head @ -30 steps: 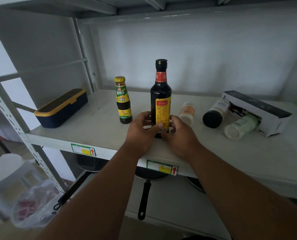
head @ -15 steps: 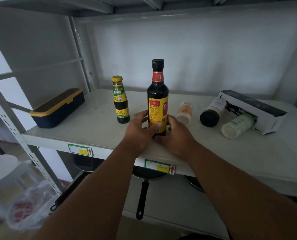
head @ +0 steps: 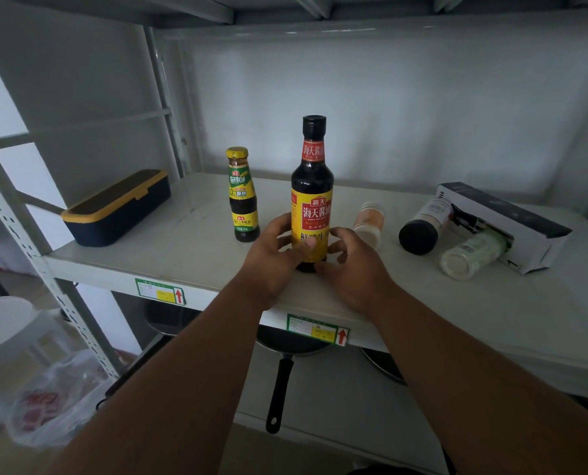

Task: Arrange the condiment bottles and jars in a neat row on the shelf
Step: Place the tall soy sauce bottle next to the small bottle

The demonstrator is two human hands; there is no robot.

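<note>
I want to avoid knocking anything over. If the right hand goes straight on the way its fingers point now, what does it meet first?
The right hand would meet the tall soy sauce bottle first; its curled fingers point left at its lower label, almost touching, though depth is unclear.

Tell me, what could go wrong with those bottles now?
The tall soy sauce bottle stands near the shelf's front edge, held low by the left hand; it might tip. Three jars lie on their sides, like the black-capped jar, and may roll.
</note>
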